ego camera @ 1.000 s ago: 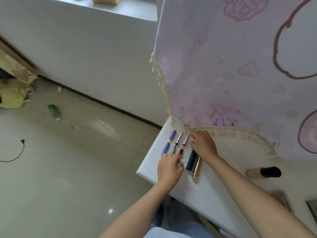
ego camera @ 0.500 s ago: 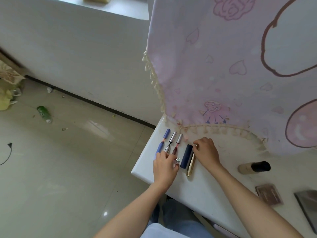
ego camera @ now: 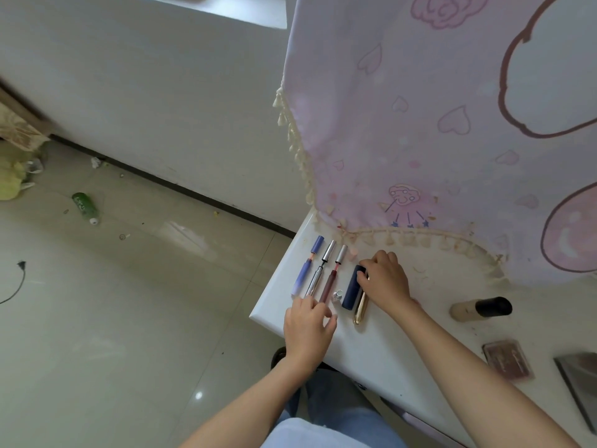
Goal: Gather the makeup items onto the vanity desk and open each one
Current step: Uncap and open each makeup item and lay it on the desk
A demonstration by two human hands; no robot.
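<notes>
On the left corner of the white vanity desk (ego camera: 371, 350) lies a row of makeup tubes. A blue lip tube (ego camera: 302, 276), a silver tube (ego camera: 315, 279) and a dark red gloss tube (ego camera: 328, 284) lie with their caps pulled off just above them. A small silver cap (ego camera: 337, 295) stands beside a navy tube (ego camera: 350, 294) and a gold tube (ego camera: 360, 312). My right hand (ego camera: 384, 281) curls over the navy tube's top end and hides the gold tube's upper part. My left hand (ego camera: 308, 321) has spread fingers, with the tips at the lower ends of the silver and red tubes.
A beige bottle with a black cap (ego camera: 481, 308) lies to the right, with a brown compact (ego camera: 507, 358) and a dark flat lid (ego camera: 578, 383) nearer me. A pink tasselled cloth (ego camera: 436, 140) hangs over the desk's back. A green bottle (ego camera: 84, 205) lies on the floor on the left.
My right hand has moved from the gold tube's top onto the navy tube's top end. My left hand has slid back a little, uncovering the small silver cap.
</notes>
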